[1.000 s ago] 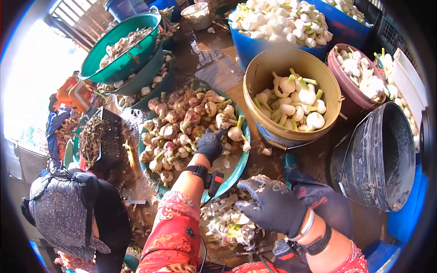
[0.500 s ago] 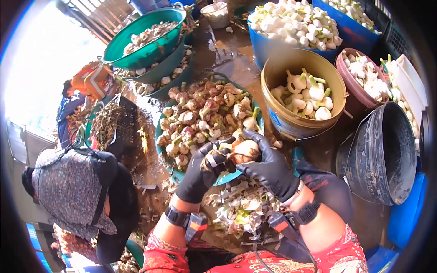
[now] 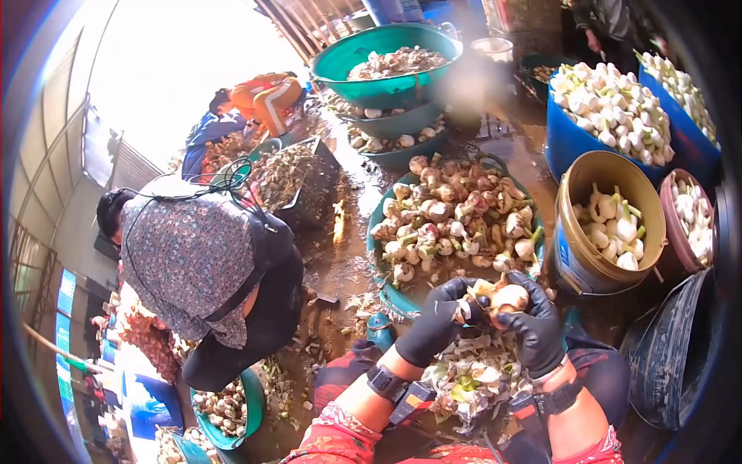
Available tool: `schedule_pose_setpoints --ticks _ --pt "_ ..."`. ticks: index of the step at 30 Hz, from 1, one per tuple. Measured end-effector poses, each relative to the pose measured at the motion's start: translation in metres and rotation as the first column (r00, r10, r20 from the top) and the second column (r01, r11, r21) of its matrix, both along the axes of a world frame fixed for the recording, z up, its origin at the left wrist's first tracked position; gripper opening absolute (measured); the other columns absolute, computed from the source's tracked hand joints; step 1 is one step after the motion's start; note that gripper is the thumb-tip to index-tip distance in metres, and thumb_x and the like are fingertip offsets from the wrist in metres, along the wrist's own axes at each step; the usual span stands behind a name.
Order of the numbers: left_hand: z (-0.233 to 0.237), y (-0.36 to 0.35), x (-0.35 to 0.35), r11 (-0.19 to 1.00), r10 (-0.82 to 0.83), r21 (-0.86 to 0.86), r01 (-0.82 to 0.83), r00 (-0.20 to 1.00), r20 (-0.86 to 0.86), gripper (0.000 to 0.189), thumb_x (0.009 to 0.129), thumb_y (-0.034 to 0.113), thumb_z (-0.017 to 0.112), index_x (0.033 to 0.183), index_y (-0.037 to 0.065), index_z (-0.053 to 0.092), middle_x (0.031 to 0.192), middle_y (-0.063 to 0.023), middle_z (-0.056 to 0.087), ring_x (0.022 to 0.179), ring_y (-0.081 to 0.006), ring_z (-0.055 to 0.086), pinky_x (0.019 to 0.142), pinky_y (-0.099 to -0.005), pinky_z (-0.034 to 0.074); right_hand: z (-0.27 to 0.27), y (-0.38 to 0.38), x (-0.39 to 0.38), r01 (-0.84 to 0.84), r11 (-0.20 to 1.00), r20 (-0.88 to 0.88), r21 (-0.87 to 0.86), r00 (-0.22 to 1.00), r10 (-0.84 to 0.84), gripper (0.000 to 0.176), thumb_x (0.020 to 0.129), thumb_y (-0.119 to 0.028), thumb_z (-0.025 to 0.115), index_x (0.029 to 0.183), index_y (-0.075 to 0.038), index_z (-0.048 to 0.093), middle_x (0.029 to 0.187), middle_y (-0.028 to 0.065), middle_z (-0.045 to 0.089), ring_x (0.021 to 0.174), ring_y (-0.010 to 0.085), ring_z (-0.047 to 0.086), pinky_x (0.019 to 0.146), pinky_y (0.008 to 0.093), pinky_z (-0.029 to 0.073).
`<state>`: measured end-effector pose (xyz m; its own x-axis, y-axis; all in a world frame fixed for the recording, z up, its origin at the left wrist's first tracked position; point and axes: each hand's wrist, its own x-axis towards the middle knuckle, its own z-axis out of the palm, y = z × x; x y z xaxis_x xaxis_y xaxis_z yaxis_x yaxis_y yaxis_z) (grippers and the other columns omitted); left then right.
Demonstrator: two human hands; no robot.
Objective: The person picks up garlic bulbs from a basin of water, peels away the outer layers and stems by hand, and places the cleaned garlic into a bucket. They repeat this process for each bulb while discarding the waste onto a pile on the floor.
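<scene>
A wide teal plastic basin (image 3: 390, 294) heaped with unpeeled papery bulbs lies just beyond both black-gloved hands. The left hand (image 3: 437, 321) curls its fingers closed round one side of a tan round bulb with loose skin (image 3: 508, 298) — the right hand (image 3: 535, 329) clamps the other side, thumb on top. The bulb sits between them, above a pile of pale peelings (image 3: 471, 379), with both wrists bent inward.

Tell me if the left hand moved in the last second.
Yes. The left hand drew back from inside the teal basin to its near rim, gripping a bulb.
</scene>
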<state>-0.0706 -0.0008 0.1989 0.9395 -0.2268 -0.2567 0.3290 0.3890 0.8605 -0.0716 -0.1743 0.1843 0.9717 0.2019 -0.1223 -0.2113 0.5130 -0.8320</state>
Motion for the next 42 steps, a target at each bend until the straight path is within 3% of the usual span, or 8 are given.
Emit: schedule_pose_setpoints --ticks 8,17,20,25,31,33,36,42 --pt "0.0 0.005 -0.002 0.982 -0.032 0.187 -0.003 0.982 0.184 0.035 0.084 0.015 0.067 0.114 0.0 0.056 0.095 -0.0022 0.064 0.078 -0.0075 0.058 0.068 -0.0232 0.048 -0.005 -0.002 0.009 -0.183 0.866 -0.157 0.465 0.946 0.284 0.048 0.09 -0.019 0.052 0.128 0.008 0.04 0.117 0.016 0.055 0.106 0.0231 0.055 0.095 0.0361 0.043" --pt "0.028 -0.006 -0.007 0.999 -0.007 0.043 0.004 0.998 0.067 0.033 0.087 0.018 0.065 0.113 -0.001 0.059 0.098 -0.0026 0.065 0.085 -0.0066 0.057 0.072 -0.0235 0.047 0.018 -0.002 0.006 -0.191 0.961 0.034 0.202 0.982 0.187 0.063 0.081 0.003 0.055 0.138 0.001 0.028 0.115 0.0135 0.053 0.107 0.0215 0.053 0.095 0.0324 0.042" --pt "0.016 0.001 -0.004 0.995 -0.004 0.099 0.002 1.0 0.012 0.025 0.085 0.015 0.065 0.104 -0.001 0.062 0.091 -0.0024 0.064 0.078 -0.0075 0.055 0.068 -0.025 0.046 -0.002 -0.002 0.006 -0.127 0.988 0.046 0.085 0.991 0.124 0.045 0.087 -0.012 0.055 0.128 -0.001 0.04 0.106 0.012 0.056 0.094 0.0213 0.058 0.079 0.0308 0.05" --pt "-0.022 0.015 0.001 0.646 -0.269 0.699 -0.306 0.765 0.585 0.015 0.082 0.012 0.066 0.091 0.0 0.061 0.077 -0.0047 0.057 0.071 -0.0112 0.051 0.064 -0.0293 0.043 0.007 -0.005 0.009 -0.246 0.882 -0.403 0.403 0.817 0.412 0.046 0.094 -0.05 0.042 0.105 -0.007 0.051 0.083 0.0066 0.059 0.063 0.0173 0.057 0.042 0.0278 0.043" --pt "-0.019 0.011 -0.004 0.773 -0.185 0.613 -0.161 0.868 0.461 0.014 0.083 0.01 0.063 0.094 0.0 0.062 0.079 -0.0091 0.058 0.075 -0.0159 0.055 0.069 -0.0305 0.044 -0.004 -0.007 0.003 -0.261 0.959 -0.261 -0.107 0.938 0.226 0.044 0.089 -0.025 0.06 0.124 -0.004 0.044 0.088 0.0066 0.06 0.066 0.0145 0.059 0.053 0.0255 0.047" --pt "-0.016 0.015 -0.003 0.753 -0.217 0.636 -0.169 0.849 0.482 0.014 0.081 0.006 0.061 0.094 0.001 0.063 0.08 -0.0103 0.059 0.076 -0.0182 0.057 0.069 -0.031 0.045 -0.004 0.0 0.0 -0.037 0.952 0.161 -0.304 0.983 0.09 0.05 0.082 -0.013 0.066 0.125 -0.002 0.043 0.085 0.0058 0.06 0.066 0.0128 0.058 0.054 0.0247 0.048" --pt "-0.008 0.019 -0.001 0.619 -0.285 0.689 -0.377 0.71 0.644 0.024 0.068 0.003 0.059 0.092 0.0 0.061 0.081 -0.0174 0.058 0.076 -0.0344 0.057 0.07 -0.0395 0.046 0.012 -0.016 0.006 -0.425 0.905 -0.193 0.023 0.886 0.421 0.048 0.08 -0.025 0.065 0.118 -0.001 0.05 0.084 0.0049 0.059 0.066 0.0122 0.057 0.057 0.0246 0.048" --pt "-0.014 0.016 -0.004 0.95 -0.067 0.31 -0.04 0.942 0.328 0.04 0.081 0.01 0.062 0.119 -0.001 0.055 0.089 -0.0049 0.061 0.081 -0.0167 0.06 0.073 -0.0297 0.051 -0.009 -0.014 -0.003 -0.459 0.758 -0.163 0.464 0.796 0.582 0.034 0.088 -0.033 0.059 0.102 -0.002 0.055 0.088 0.0077 0.058 0.081 0.0203 0.063 0.072 0.0344 0.054"
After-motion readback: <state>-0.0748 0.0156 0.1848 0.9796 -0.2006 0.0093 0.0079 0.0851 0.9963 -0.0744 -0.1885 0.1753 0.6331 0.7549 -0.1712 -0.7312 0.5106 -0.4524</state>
